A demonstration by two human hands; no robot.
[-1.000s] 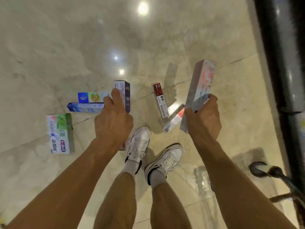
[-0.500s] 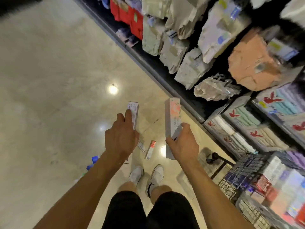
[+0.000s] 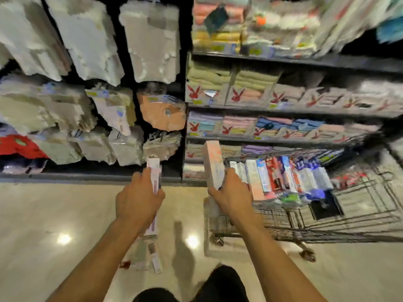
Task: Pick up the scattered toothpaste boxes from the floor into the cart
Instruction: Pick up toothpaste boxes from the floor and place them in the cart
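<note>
Store aisle, glossy beige floor (image 3: 43, 214), dark shelves of packaged towels (image 3: 239, 88) behind. Only 1 view, head cam, motion blur on shelves.

Wire cart (image 3: 349, 214) sits at right, already holding a row of toothpaste boxes (image 3: 283, 177) standing side by side. Right hand (image 3: 231, 197) is closed around the lower end of a pink-white box (image 3: 212, 162); long axis runs up and away from the wrist, top tilted slightly left. This hand is nearer, touching or just over the cart's left end; the stacked row lies just to its right. Left hand (image 3: 139, 201) is wrapped around a slim white-purple box (image 3: 153, 171), long axis also pointing away, well left of the cart over bare floor. Fingers of both hands curled tight on cardboard, no gap visible.

Leftover boxes on floor (image 3: 144, 256) sit below the left forearm, blurred.

Judgement: right box goes in first with a short move right; left must cross over.
</note>
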